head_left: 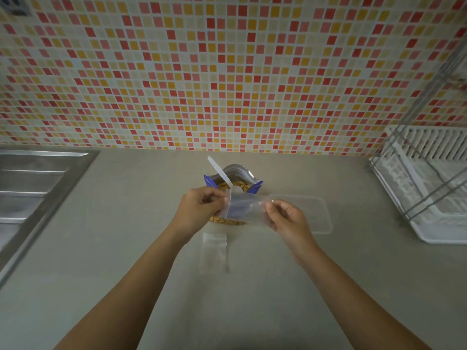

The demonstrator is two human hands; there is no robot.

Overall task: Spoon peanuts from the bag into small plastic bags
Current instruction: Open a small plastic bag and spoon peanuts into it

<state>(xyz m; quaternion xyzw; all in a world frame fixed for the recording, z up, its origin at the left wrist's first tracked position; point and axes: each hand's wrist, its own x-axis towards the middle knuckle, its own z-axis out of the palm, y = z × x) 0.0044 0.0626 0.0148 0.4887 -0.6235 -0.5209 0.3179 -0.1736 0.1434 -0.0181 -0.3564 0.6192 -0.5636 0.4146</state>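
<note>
1. At the middle of the table [126,248], in front of the tiled wall [227,72], both forearms reach forward and converge on one small plastic bag [242,208].
2. Left hand [199,208]: wrist straight, fingers curled inward, thumb and fingertips pinching the bag's left edge. Grip closed on the bag.
3. Right hand [288,218]: back of the hand toward the camera, fingers curled, pinching the bag's right end. Grip closed on the same bag.
4. The small plastic bag is clear and held sideways in the air between the two hands, just in front of the peanut bag [233,176]. It looks empty, though the film is translucent and hard to read.
5. The peanut bag is blue and silver, upright on the table with its top open. Peanuts [236,185] show inside, and more show low down below the held bag.
6. A white spoon [219,171] stands in the peanut bag, bowl in the peanuts, handle tilted up and to the left. Neither hand touches it.
7. Spare clear bags [213,251] lie flat on the table, nearer the person, between the forearms.
8. A clear plastic container [318,215] lies flat on the table, partly behind the right hand.
9. A steel sink [30,193] is at far left and a white dish rack [429,193] at far right, both well apart from the hands.
</note>
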